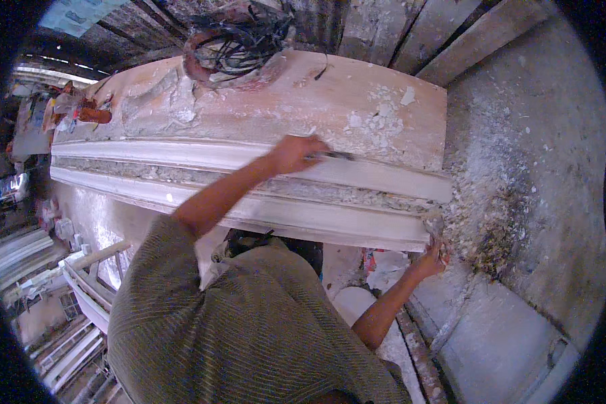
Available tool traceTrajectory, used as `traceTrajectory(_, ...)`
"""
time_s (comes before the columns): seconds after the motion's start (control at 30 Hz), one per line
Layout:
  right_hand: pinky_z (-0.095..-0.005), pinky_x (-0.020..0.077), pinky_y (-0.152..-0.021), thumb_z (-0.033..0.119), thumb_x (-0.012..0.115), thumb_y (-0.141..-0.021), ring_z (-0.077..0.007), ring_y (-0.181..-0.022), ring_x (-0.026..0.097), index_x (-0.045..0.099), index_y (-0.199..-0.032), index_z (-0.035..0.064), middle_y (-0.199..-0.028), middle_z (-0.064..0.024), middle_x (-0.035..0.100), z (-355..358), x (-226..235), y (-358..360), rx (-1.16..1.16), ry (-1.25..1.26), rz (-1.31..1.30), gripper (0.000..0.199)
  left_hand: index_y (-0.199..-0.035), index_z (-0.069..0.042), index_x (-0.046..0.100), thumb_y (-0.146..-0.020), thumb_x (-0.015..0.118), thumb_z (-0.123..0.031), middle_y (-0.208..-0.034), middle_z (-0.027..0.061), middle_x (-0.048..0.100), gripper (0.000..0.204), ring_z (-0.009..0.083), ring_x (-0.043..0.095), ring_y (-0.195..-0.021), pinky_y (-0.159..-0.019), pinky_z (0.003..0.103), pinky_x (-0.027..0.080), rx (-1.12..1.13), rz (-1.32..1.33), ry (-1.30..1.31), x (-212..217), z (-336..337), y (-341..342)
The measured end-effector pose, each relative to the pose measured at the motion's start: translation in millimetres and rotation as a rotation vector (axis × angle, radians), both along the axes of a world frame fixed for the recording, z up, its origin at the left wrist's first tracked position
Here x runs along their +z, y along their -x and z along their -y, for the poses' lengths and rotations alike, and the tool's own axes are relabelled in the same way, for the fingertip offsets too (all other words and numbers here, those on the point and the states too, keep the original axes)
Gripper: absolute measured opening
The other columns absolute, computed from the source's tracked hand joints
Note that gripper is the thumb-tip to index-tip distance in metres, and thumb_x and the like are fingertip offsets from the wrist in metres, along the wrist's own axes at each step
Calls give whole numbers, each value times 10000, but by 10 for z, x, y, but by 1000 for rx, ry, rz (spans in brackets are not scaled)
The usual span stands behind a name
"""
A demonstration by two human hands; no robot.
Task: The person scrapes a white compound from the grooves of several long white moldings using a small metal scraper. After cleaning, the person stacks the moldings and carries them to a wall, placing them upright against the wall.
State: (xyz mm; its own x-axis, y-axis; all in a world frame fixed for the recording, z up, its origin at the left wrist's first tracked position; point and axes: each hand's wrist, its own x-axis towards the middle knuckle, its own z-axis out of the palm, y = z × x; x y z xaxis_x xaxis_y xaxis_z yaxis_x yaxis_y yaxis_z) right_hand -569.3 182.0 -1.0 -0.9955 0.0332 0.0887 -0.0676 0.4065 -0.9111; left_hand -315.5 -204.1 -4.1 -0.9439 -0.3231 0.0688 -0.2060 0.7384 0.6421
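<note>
Two long white moulded strips lie side by side across the bench: the farther strip [397, 176] and the nearer strip [357, 222]. A groove [357, 196] full of crumbly pale debris runs between them. Over the farther strip, my left hand [297, 155] is closed around a thin dark tool [338, 155] that points right; its exact kind does not show. My right hand [435, 260] is at the right end of the nearer strip, fingers bent and closed. A small greyish piece shows above those fingers, too unclear to name.
White flakes litter the wooden bench top [289, 121]. At its far side sits a reddish round basin [194, 57] heaped with black cords [242, 47]. Debris [498, 236] covers the floor beyond the right end. Long white pieces [23, 252] are stacked at left.
</note>
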Motion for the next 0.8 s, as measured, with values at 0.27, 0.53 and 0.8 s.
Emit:
traceTrajectory(0.27,-301,542,-591,49,656,-879,-199,-703,672,642,-1069,13,-899,-141,704,1005,443,-997,42,228,-49,194,-1085,-143,650,-870,636,-239,-997,80,632,236,334,656,-826,-702,442,535,50,381,158,396,1159,-2646)
traceTrajectory(0.53,-279,545,-633,65,677,-876,-211,-817,692,631,-1088,-26,-964,-124,695,1387,531,-2115,190,279,186,235,-906,-67,646,-762,635,-139,-947,141,662,161,357,665,-835,-724,483,542,-2,202,166,-47,520,-1197)
traceTrajectory(0.8,-261,519,-649,74,702,-864,-130,-781,653,680,-1072,29,-901,-52,684,1951,-288,-2236,435,85,271,214,-918,-70,656,-814,610,-197,-931,163,674,171,382,656,-849,-759,486,530,-6,161,144,-33,608,-1261)
